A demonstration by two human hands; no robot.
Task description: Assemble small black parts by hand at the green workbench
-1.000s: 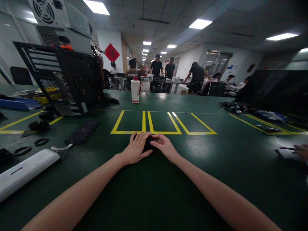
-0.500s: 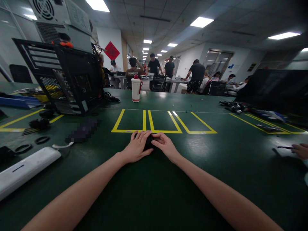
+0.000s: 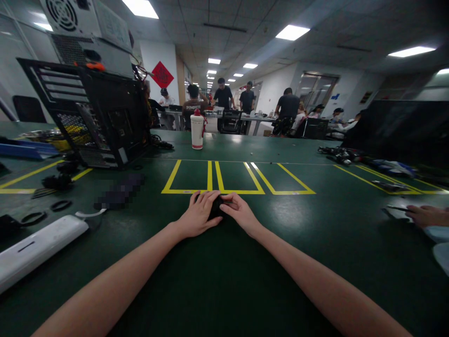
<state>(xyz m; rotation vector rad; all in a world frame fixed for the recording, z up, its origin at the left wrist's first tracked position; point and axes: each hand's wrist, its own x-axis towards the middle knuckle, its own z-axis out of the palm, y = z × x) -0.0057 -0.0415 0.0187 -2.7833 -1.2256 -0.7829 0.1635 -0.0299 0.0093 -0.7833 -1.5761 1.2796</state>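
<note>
Under my left hand point(image 3: 199, 213) is a small dark object point(image 3: 215, 209), mostly covered, whose kind I cannot make out. The fingers of that hand curve over its top, and the thumb presses its near side. My right hand point(image 3: 240, 213) is closed in a pinch at the object's right side. A thin, pale sliver shows between the right fingertips, too small to name. Both hands rest low over the green table point(image 3: 217, 281), just in front of the yellow tape outlines point(image 3: 229, 192).
An open black computer case point(image 3: 101, 117) stands at left, with a white power strip point(image 3: 42, 250) nearer me. A white bottle point(image 3: 197, 131) is ahead. At right, another person's hand point(image 3: 428, 215) holds a thin tool. Cables point(image 3: 340, 154) lie beyond.
The other person's hand at the right has come further into view, moving left. My own hands and the dark object keep nearly the same place and hold.
</note>
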